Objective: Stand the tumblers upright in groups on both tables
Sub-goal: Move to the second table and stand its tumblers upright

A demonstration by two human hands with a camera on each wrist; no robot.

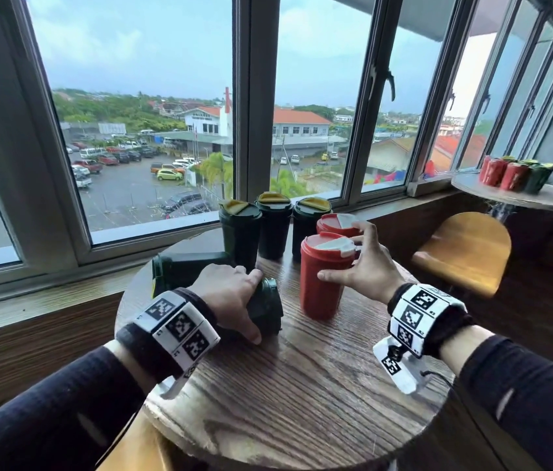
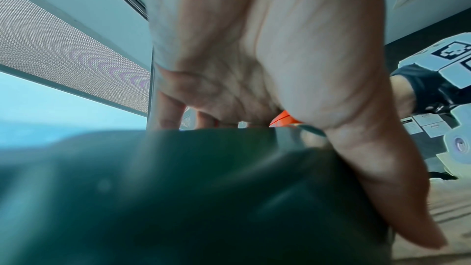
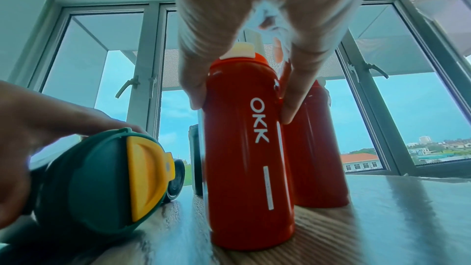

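On the round wooden table (image 1: pixel 302 402) my left hand (image 1: pixel 251 307) grips a dark green tumbler (image 1: pixel 268 311) lying on its side, its yellow flap lid (image 3: pixel 145 178) facing right. A second green tumbler (image 1: pixel 186 270) lies on its side just behind. My right hand (image 1: pixel 346 256) holds the near red tumbler (image 1: pixel 319 283) upright, thumb on its left side and fingers on its right, just below the lid. Another red tumbler (image 1: pixel 336 224) stands right behind it. Three green tumblers (image 1: pixel 273 226) stand upright in a row by the window.
A second small table (image 1: pixel 540 198) at the far right carries a group of red and green tumblers (image 1: pixel 512 175). A yellow wooden chair (image 1: pixel 465 249) sits between the two tables. The window sill runs close behind the table.
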